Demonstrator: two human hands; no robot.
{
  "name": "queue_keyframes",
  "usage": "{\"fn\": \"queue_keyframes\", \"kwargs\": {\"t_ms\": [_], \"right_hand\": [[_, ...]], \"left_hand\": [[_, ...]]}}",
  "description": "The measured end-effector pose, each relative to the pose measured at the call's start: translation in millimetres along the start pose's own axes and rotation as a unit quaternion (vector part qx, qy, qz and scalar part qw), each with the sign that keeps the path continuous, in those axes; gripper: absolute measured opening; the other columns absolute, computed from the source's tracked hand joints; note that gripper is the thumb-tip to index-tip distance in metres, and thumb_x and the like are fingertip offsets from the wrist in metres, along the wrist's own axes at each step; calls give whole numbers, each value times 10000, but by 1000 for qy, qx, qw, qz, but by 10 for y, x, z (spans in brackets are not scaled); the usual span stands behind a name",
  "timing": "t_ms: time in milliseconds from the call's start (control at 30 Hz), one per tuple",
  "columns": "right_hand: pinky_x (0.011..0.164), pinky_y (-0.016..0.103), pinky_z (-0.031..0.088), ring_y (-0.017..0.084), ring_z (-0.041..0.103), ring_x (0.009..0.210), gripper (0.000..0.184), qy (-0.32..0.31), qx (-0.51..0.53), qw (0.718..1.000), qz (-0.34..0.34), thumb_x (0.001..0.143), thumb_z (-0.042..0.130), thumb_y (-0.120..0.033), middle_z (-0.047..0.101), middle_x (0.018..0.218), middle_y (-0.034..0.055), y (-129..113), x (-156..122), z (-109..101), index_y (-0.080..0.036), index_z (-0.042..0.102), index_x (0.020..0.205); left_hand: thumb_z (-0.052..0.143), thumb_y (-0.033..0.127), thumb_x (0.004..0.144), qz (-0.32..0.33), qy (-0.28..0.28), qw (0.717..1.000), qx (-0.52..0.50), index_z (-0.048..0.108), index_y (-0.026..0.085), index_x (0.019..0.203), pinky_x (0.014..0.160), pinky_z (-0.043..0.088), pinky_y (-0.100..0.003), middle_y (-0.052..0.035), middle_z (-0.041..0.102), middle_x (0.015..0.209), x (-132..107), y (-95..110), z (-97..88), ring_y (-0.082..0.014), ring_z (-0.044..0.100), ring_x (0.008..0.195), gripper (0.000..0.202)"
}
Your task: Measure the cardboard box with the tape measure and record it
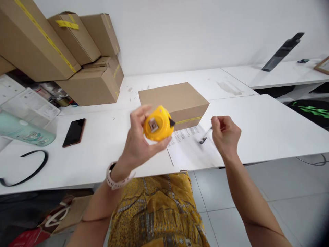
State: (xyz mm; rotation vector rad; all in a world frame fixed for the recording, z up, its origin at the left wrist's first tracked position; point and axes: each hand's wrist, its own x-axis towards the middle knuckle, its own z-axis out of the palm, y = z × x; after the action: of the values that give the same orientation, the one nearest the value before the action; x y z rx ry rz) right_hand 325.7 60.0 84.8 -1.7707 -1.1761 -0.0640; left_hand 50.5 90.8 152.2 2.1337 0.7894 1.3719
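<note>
My left hand [138, 137] is closed around a yellow tape measure [159, 124], raised above the front of the white table. A black part shows on the tape measure's right side, and no blade is seen drawn out. My right hand [225, 135] is pinched over the table to the right. From its fingertips a thin pale strip with a dark end [203, 140] slants down over a printed sheet of paper [189, 149]; its kind is unclear. Behind both hands lies a closed cardboard box [174, 97], partly covered by the tape measure and my left fingers.
Cardboard boxes [89, 84] are stacked at the back left. A phone [74, 132], a mint-green bottle [28, 128] and a black curved band [42, 166] lie on the left. A dark bottle [281, 51] stands far right. The table's front edge [154, 174] runs before me.
</note>
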Motion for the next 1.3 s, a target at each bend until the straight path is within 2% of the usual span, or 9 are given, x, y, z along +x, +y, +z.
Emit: {"fn": "queue_keyframes", "kwargs": {"t_ms": [167, 333, 500, 633, 767, 900, 1000, 1100, 1300], "right_hand": [[805, 467, 473, 351, 672, 884, 615, -215, -248, 935, 133, 925, 454, -689, 727, 914, 156, 537, 146, 144, -171, 561, 1238], [836, 467, 476, 354, 680, 975, 442, -292, -256, 918, 76, 935, 442, -326, 739, 1044, 179, 613, 98, 224, -169, 593, 1320], [749, 406, 539, 254, 703, 753, 331, -159, 85, 969, 168, 823, 515, -245, 728, 765, 83, 685, 56, -41, -160, 735, 1055], [826, 420, 573, 250, 739, 906, 267, -53, 362, 918, 153, 773, 687, -297, 773, 914, 59, 579, -90, -398, -218, 735, 1023], [679, 353, 535, 182, 659, 659, 288, -20, 393, 916, 76, 698, 880, -385, 703, 704, -9, 327, -256, -532, -261, 695, 880], [470, 290, 375, 120, 422, 418, 456, -92, 438, 891, 77, 863, 672, -653, 451, 478, -56, 139, -356, -348, -242, 582, 686], [617, 350, 519, 181, 629, 611, 580, -230, 451, 849, 153, 890, 503, -779, 641, 647, 15, 87, -389, -120, -238, 704, 944], [817, 408, 564, 226, 705, 879, 569, -315, 420, 826, 206, 816, 684, -708, 744, 922, 78, 78, -425, 128, -218, 709, 1104], [609, 268, 462, 110, 545, 645, 383, -276, 334, 881, 190, 732, 825, -510, 630, 735, -12, 55, -440, 558, -198, 616, 805]], "left_hand": [[739, 269, 810, 26, 12, 980, 198, 450, 244, 1304, 1010, 491, -431, -83, 596, 1317, 607, -375, 83, -264, 591, 1181, 573], [677, 280, 844, -19, -63, 955, 289, 550, 202, 1263, 1026, 460, -462, -107, 652, 1268, 907, -759, 239, -304, 571, 1196, 445], [585, 338, 922, 129, 11, 935, 329, 603, 168, 1240, 1006, 435, -498, -140, 674, 1237, 429, -720, 365, -327, 597, 1180, 361], [477, 269, 1013, 247, -237, 895, 286, 674, 174, 961, 603, 451, -294, -40, 725, 828, -335, -494, 681, -158, 641, 647, 224], [481, 459, 1039, 148, -401, 829, 361, 601, 27, 1305, 602, 495, -292, -271, 611, 1373, -651, -306, 970, -214, 723, 827, 521], [423, 550, 1044, 80, -492, 783, 373, 455, -16, 1471, 669, 535, -316, -371, 397, 1532, -542, -259, 991, -276, 737, 949, 709], [448, 513, 1046, 71, -517, 770, 368, 460, 10, 1465, 678, 545, -324, -359, 384, 1548, -481, -262, 879, -247, 746, 860, 655], [465, 535, 1033, 81, -515, 774, 359, 494, 52, 1418, 687, 552, -335, -313, 348, 1593, -501, -280, 783, -256, 743, 890, 619], [566, 694, 918, 73, -527, 768, 356, 481, 31, 1409, 698, 563, -368, -367, 276, 1601, -522, -278, 774, -306, 738, 908, 830]]}}
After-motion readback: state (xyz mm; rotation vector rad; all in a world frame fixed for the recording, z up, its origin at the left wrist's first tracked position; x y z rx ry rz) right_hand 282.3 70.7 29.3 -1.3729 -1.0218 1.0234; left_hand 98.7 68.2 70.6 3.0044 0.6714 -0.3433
